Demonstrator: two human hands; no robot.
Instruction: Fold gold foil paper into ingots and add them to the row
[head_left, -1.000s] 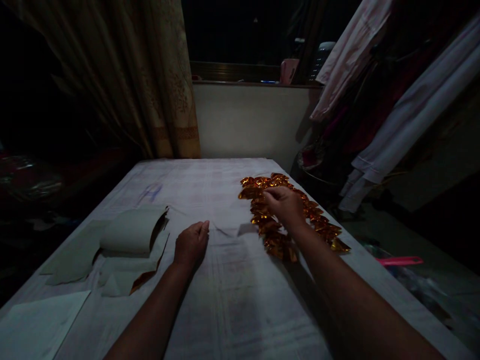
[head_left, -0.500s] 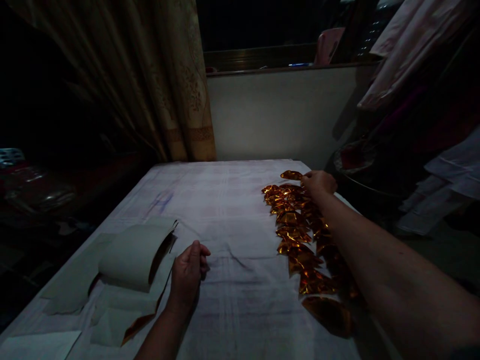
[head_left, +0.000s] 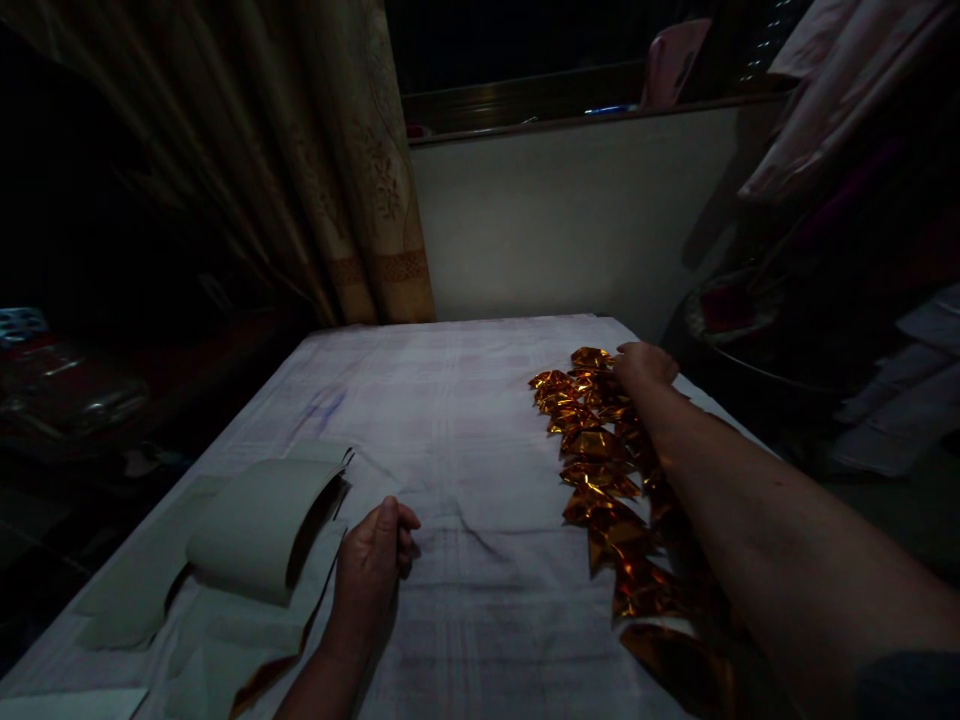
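Observation:
A row of folded gold foil pieces runs along the right side of a table covered with a white cloth. My right hand reaches to the far end of the row, fingers curled on the farthest gold piece. My left hand rests on the cloth near the front, fingers loosely curled, nothing visible in it, next to a curled stack of pale paper sheets with gold backing.
A patterned curtain hangs behind the table's far left corner. A white wall with a window ledge lies beyond. Clothes hang at the right. Dark clutter fills the left side.
My right hand moved from the middle of the gold row to its far end and set down a piece there. The camera view shifted forward; the left hand curled slightly.

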